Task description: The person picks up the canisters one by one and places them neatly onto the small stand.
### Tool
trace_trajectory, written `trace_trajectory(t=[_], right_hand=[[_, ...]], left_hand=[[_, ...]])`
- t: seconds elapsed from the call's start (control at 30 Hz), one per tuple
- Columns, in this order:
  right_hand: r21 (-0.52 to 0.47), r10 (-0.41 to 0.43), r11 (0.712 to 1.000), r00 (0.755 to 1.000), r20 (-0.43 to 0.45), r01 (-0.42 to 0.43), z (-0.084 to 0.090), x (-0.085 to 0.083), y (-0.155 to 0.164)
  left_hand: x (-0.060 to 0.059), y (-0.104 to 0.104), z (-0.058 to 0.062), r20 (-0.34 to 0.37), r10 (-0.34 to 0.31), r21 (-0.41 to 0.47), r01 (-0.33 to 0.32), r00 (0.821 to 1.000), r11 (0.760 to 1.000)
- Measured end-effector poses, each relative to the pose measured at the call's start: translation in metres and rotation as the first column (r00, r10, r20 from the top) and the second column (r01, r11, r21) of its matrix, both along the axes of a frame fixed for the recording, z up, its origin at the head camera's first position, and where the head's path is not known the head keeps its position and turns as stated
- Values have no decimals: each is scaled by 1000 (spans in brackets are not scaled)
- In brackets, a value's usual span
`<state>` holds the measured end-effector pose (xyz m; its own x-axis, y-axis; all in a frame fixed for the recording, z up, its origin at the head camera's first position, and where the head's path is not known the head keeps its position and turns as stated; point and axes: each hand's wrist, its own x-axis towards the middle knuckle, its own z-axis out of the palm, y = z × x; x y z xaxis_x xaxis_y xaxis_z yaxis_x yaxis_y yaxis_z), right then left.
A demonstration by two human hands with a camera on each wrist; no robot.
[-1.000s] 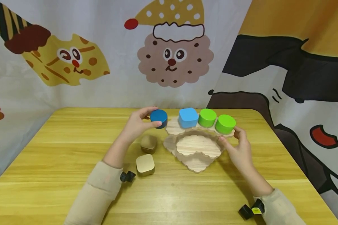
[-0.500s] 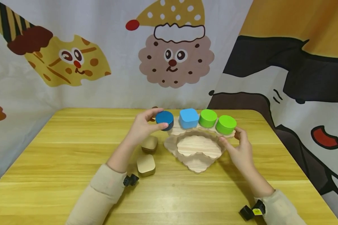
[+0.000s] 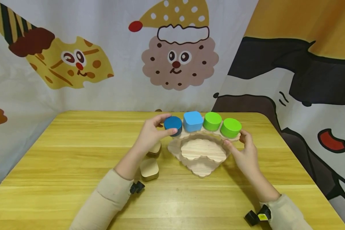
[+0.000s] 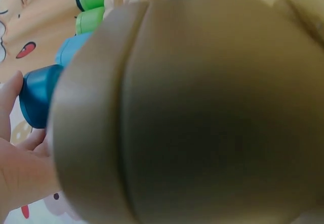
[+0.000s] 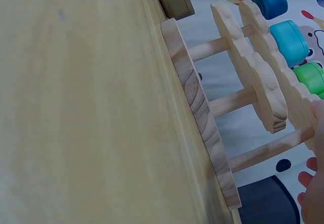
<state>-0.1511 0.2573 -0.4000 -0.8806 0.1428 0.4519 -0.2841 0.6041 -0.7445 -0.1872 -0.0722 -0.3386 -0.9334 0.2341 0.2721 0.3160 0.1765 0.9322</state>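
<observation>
A wooden stand rises in tiers, with dowels joining its base (image 3: 202, 170), middle cloud-shaped board (image 3: 202, 150) and wavy top board (image 5: 276, 62). My left hand (image 3: 149, 135) pinches a dark blue round block (image 3: 173, 125) between thumb and fingers, over the top board's left end. To its right on that board sit a light blue rounded-square block (image 3: 193, 121) and two green round blocks, one inner (image 3: 212, 121) and one outer (image 3: 231, 127). Thumb and fingers of my right hand (image 3: 246, 156) grip the board's right end. In the right wrist view, the dark blue block overlaps the top board's end.
Two gold rounded-square blocks, the nearer one (image 3: 149, 169) and the farther one (image 3: 155, 150), rest left of the stand. A blurred gold block (image 4: 202, 107) fills much of the left wrist view. Behind the wooden table (image 3: 74, 153) hangs a cartoon-printed cloth (image 3: 118, 95).
My left hand has carried the dark blue block rightward and slightly nearer, from beside the top board to over its left end. The right hand keeps its grip in place.
</observation>
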Motion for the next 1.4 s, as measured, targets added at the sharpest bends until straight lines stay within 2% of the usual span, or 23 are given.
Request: trace_trajectory(t=[0.53, 1.1, 1.4], right_hand=[[-5, 2, 1000, 1000, 6, -2, -1, 0, 0], [0, 5, 1000, 1000, 4, -5, -2, 0, 0], [4, 2, 1000, 1000, 10, -2, -2, -1, 0]], left_hand=[[3, 17, -5, 34, 49, 8, -49, 998, 999], [1, 19, -8, 26, 55, -26, -55, 998, 998], [-2, 20, -10, 18, 38, -41, -37, 999, 998]])
